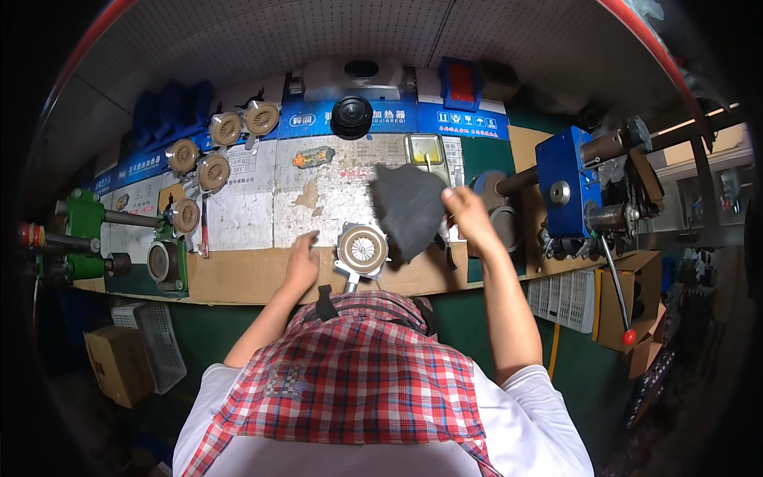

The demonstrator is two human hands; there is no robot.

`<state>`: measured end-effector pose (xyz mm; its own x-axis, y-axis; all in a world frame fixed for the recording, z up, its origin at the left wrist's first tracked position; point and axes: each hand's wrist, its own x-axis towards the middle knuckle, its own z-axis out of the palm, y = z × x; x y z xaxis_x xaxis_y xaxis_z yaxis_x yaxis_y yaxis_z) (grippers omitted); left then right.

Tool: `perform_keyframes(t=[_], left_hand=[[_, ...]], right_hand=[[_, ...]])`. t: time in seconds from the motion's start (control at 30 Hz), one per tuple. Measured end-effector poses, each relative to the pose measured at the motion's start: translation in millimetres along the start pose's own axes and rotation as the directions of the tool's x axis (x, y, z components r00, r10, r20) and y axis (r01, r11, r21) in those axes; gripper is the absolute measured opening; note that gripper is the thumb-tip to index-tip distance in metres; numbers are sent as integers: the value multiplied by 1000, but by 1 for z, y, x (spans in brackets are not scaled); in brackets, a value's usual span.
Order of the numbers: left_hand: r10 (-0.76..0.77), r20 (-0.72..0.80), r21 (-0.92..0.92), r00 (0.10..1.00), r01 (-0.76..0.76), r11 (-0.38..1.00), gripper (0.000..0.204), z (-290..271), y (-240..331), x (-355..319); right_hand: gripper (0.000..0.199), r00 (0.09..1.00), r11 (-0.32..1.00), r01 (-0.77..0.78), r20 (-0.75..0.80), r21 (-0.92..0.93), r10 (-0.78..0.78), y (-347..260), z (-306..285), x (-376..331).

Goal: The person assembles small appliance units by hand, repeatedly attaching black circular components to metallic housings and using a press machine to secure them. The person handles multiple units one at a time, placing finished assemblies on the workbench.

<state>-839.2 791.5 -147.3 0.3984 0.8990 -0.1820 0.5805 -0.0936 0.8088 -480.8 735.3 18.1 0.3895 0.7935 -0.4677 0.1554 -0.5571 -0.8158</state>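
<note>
The dark grey, floppy cloth sheet [408, 208] is hanging from the right hand [469, 216], whose fingers are pinching its upper right corner. Just below-left of that pinch, the round beige metal fan housing [362, 250] is lying on the bench. The left hand [302, 261] is resting open, fingers spread, just left of the housing.

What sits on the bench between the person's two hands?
In the head view, a round metal fan-like part with a tan ring lies between the left hand and the right hand, which holds a dark grey cloth.
</note>
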Motion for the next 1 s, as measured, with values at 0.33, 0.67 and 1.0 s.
perform_keyframes(t=[0.33, 0.67, 1.0], left_hand=[[217, 238, 337, 947, -290, 896, 99, 61, 2, -14], [309, 132, -57, 942, -304, 951, 40, 90, 41, 32], [569, 479, -850, 669, 192, 490, 79, -43, 182, 36]], right_hand=[[47, 593, 865, 233, -640, -445, -489, 2, -52, 52], [43, 819, 811, 369, -254, -454, -514, 86, 36, -40], [46, 904, 891, 427, -94, 154, -417, 51, 56, -105]])
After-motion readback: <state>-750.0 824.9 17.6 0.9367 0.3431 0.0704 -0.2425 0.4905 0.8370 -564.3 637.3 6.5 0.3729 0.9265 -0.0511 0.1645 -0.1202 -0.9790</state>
